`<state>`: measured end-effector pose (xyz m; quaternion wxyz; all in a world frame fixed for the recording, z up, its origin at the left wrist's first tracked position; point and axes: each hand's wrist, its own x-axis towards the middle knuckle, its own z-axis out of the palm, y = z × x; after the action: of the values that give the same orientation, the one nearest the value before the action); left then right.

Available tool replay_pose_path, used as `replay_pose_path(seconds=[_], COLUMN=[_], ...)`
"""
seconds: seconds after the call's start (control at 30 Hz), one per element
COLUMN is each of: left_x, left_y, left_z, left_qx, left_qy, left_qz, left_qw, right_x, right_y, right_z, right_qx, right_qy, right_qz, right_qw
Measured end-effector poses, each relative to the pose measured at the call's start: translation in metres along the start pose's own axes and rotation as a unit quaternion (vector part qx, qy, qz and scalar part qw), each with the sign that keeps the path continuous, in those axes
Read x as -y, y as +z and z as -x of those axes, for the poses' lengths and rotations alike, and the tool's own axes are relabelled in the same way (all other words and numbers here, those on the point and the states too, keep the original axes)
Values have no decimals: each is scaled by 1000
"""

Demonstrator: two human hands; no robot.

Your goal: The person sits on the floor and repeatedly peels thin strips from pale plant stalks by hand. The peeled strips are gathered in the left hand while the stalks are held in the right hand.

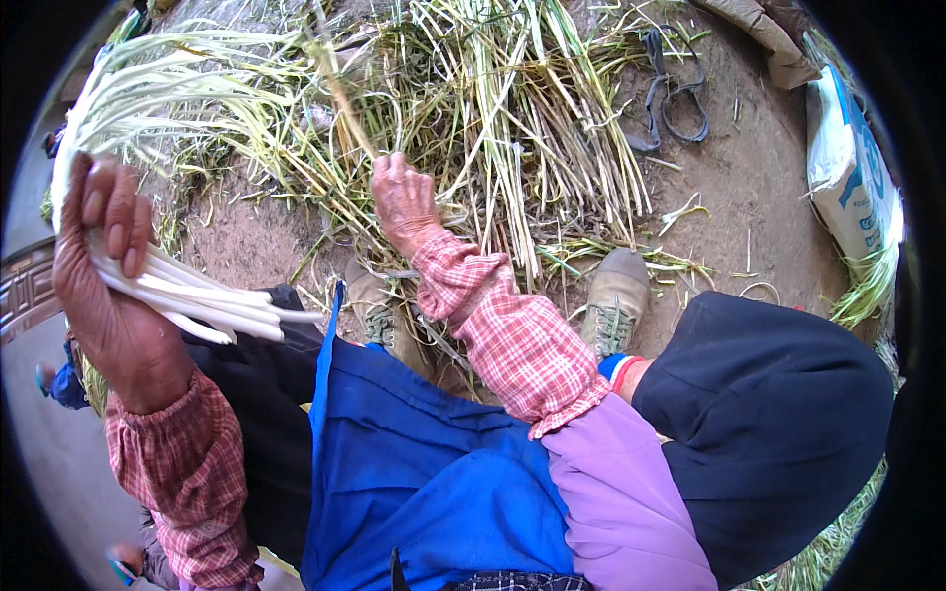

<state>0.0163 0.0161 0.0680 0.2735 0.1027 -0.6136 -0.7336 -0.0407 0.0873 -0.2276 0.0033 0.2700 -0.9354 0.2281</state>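
My left hand [118,295], raised at the left, holds a bunch of long stalks [211,295]. Their smooth white butt ends stick out below the fingers towards my lap, and the pale green ends arch over the hand to the right. Further to the middle, my right hand [405,203] is closed around a thin yellow-brown stalk [344,96], blurred along its upper length. Just beyond that hand lies a loose heap of green and dry brown stalks [532,125] on the bare ground.
My shoes [618,292] stand at the heap's near edge. A dark strap [676,96] lies looped to its right. Farther right is a white and blue printed sack [850,170] with green stalks by its lower end. Other people, one in a blue garment [68,380], are partly visible at the left rim.
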Motion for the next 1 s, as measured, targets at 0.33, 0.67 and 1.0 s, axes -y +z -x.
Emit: replay_pose_path(seconds=[0.33,0.67,1.0], left_x=[12,17,20], left_y=[-3,-10,3], left_z=[-11,-9,-1], left_qx=[7,4,-37], left_qy=[-82,-275,-291], left_qz=[50,200,174], left_qw=[995,940,940], right_x=[32,-136,-205], right_y=[-5,-48,-41], right_z=[60,1,-34], right_qx=[62,-218,-159], right_qy=[-123,147,130], right_qz=[-7,-8,52], right_qw=[990,965,977])
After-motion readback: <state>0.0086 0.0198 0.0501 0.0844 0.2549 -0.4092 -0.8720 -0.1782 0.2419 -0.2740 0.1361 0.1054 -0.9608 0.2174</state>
